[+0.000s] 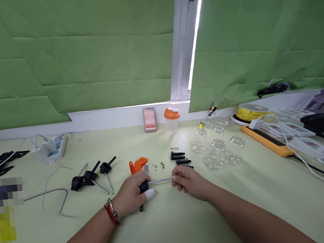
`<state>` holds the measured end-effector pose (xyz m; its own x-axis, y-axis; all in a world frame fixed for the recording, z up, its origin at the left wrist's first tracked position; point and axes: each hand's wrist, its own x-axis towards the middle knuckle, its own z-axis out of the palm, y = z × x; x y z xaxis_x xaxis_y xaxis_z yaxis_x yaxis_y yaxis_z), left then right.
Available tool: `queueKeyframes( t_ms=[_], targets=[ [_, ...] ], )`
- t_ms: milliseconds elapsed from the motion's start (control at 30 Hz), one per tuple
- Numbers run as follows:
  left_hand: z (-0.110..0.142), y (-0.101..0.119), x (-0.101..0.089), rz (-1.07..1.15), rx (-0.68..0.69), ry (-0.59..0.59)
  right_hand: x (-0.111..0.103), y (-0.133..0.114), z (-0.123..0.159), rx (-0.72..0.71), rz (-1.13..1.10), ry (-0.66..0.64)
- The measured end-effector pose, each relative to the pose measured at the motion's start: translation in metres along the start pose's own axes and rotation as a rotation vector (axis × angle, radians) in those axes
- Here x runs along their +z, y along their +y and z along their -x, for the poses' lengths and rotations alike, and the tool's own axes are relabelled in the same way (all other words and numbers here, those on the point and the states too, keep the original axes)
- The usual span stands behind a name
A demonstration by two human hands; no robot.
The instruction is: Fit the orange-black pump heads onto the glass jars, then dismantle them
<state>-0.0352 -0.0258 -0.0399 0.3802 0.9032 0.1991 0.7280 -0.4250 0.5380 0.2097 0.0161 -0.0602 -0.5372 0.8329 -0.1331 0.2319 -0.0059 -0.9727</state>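
Note:
Near the front middle of the table, my left hand [132,192] is wrapped round a black plastic piece [144,186] with a thin metal rod [160,180]. A white wrapping covers my left thumb. My right hand [188,181] pinches the rod's far end; its fingertips hide the tip. Below the left hand, a black handle [141,207] pokes out. Orange plastic parts [140,164], short metal rods [146,169], tiny clear pieces [154,166] and small brown pieces [162,165] lie just beyond the hands. Black cylindrical parts [178,157], some with springs, are beyond my right hand.
Several similar black pieces with rods [90,175] lie left. Clear glass jars [213,161] stand right, with screwdrivers [212,108] behind. A phone [149,119] and orange-lidded cup [172,120] stand at the back. Cables trail from a power strip [57,149]; an orange-edged device [266,140] lies right.

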Motion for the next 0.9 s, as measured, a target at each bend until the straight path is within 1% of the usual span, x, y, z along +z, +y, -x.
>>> queueKeyframes(
  t_ms=[900],
  targets=[
    [-0.0002,0.0012,-0.0008,-0.011,0.006,-0.006,0.0002,0.0002,-0.0006,0.006,-0.004,-0.003]
  ],
)
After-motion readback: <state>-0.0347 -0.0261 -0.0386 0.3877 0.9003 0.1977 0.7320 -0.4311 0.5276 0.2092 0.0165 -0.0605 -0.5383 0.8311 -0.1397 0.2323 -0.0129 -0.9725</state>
